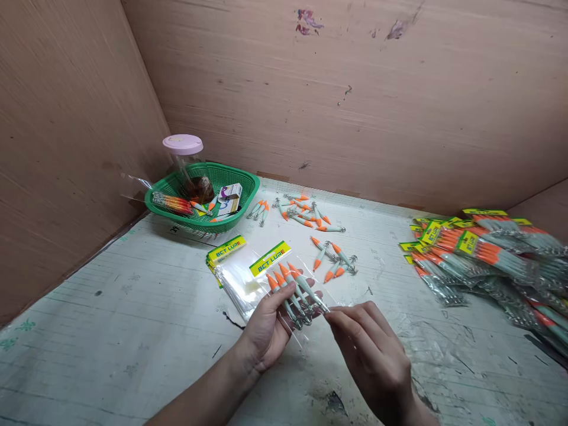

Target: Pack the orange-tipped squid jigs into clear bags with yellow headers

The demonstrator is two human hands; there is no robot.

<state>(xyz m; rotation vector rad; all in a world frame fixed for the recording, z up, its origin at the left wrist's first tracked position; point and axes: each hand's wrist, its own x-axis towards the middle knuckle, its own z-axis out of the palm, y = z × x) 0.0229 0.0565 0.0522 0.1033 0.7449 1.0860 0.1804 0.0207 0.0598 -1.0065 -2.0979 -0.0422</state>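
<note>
My left hand (266,328) grips a clear plastic bag (288,284) with a yellow-green "BCT LURE" header; several orange-tipped squid lures lie inside it. The thumb presses across the lures. My right hand (368,346) pinches the bag's open bottom edge with its fingertips, close beside the left hand. Under and behind the held bag lies a stack of empty bags (231,266) with the same header. Loose lures (332,260) lie just beyond the hands.
A green basket (246,183) at the back left holds lures, small boxes and a pink-lidded jar (184,157). More loose lures (302,213) lie behind. A heap of filled packs (483,254) fills the right. Brown board walls enclose the table's left and back.
</note>
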